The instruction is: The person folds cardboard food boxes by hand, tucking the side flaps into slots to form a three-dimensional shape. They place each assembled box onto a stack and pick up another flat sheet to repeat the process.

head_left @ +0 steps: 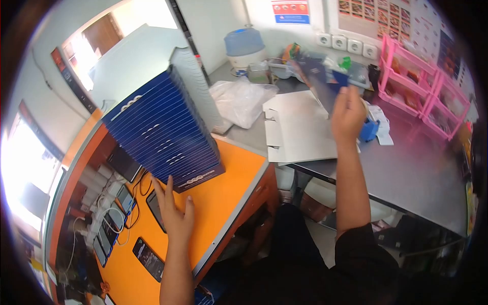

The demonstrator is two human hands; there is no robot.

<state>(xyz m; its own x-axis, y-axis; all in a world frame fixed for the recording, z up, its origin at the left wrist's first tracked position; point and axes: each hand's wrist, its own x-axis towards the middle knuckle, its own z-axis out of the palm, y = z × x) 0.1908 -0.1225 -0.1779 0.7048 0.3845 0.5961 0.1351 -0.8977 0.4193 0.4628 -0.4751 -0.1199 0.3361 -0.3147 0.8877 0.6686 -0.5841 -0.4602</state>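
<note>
Blue and blurred, the thin piece (316, 74) pinched in your right hand (349, 117) above the white cardboard (300, 129) should handle light and bendy, so hold its edge, while your left hand (178, 217) spreads bare fingers beside the stacked boxes (168, 134).

Stacked boxes (165, 134), a counter (239, 157) and a photo poster (375, 19) suggest a shop.

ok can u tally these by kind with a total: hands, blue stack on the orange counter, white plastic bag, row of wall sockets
Left hand and right hand: 2
Blue stack: 1
White plastic bag: 1
Wall sockets: 4
Total: 8
</note>
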